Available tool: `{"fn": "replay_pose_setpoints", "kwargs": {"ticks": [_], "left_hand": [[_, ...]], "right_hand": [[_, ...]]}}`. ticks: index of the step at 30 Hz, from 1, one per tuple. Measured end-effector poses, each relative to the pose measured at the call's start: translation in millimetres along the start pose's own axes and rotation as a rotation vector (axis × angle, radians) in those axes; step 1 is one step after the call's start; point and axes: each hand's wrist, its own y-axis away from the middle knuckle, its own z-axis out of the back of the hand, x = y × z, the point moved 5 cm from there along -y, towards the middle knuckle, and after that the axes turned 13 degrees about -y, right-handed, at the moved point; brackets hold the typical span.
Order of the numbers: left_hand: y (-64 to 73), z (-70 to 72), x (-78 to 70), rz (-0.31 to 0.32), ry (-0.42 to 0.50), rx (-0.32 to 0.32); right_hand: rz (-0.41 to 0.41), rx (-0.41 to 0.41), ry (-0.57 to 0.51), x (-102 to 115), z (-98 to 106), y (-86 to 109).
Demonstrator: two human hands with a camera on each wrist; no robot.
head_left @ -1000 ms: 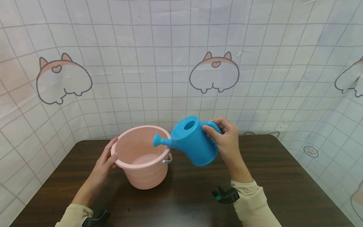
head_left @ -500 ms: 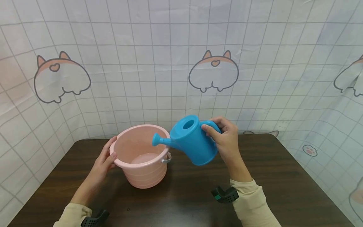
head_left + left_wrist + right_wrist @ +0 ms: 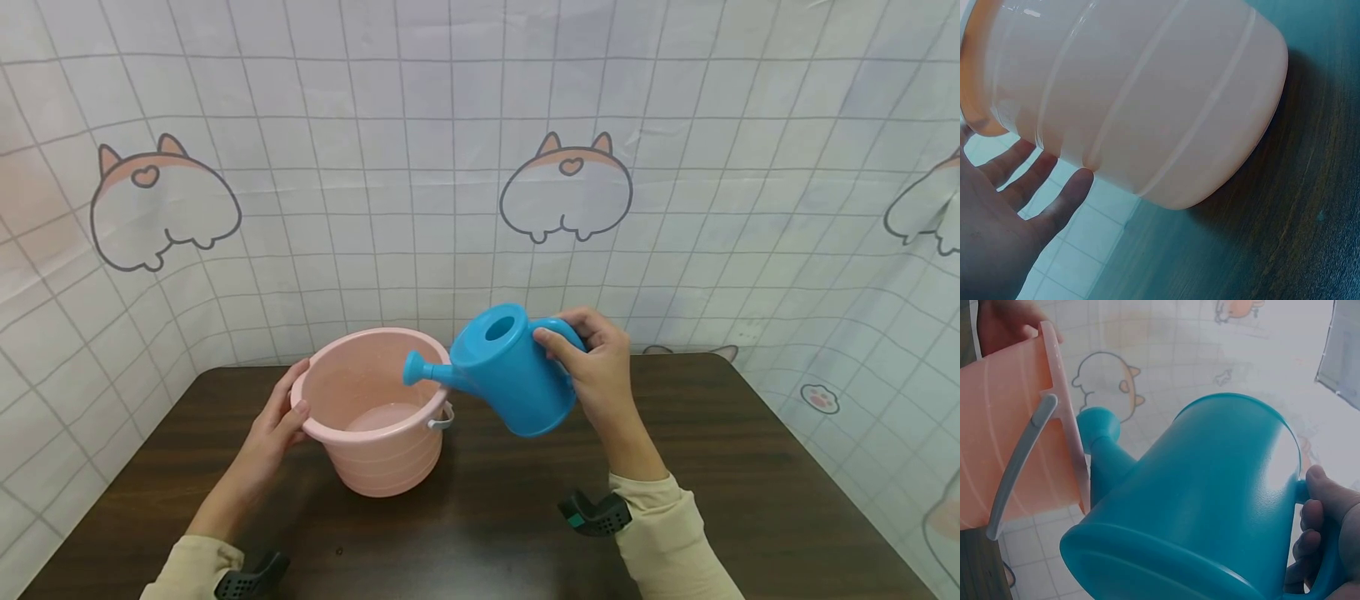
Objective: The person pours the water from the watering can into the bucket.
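Note:
A pink bucket [image 3: 382, 462] stands on the dark wooden table, its mouth facing up and toward me. My left hand [image 3: 276, 425] grips the left side of its rim, thumb at the edge; in the left wrist view its fingers [image 3: 1063, 200] lie along the ribbed outer wall. With my right hand [image 3: 596, 358] I hold a blue watering can [image 3: 517, 383] by its handle, raised above the table and tipped left. The spout's round head [image 3: 417, 368] reaches over the bucket's right rim. The bucket's grey handle [image 3: 1019, 472] hangs down on that side.
The dark table [image 3: 480, 550] extends in front and to both sides. Behind it hangs a white gridded curtain [image 3: 420, 208] with cartoon animal prints, close to the bucket and table's back edge. Both wrists carry black straps [image 3: 600, 515].
Both hands keep their holds and the spout stays over the bucket. The whole view has shifted only slightly.

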Motion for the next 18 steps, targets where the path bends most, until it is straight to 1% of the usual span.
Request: {"fn": "replay_pose_setpoints", "kwargs": {"ticks": [1, 8, 10, 18], "left_hand": [[0.1, 0.0, -0.1, -0.004, -0.002, 0.002], [-0.1, 0.6, 1.6, 0.049, -0.005, -0.005], [-0.4, 0.7, 2.4, 0.055, -0.001, -0.007], [-1.2, 0.8, 4.9, 0.041, 0.009, -0.010]], "right_hand": [[0.000, -0.003, -0.004, 0.0, 0.1, -0.1], [-0.002, 0.002, -0.008, 0.1, 0.5, -0.2], [-0.006, 0.002, -0.004, -0.2, 0.9, -0.1], [-0.009, -0.006, 0.000, -0.9, 1.8, -0.5]]}}
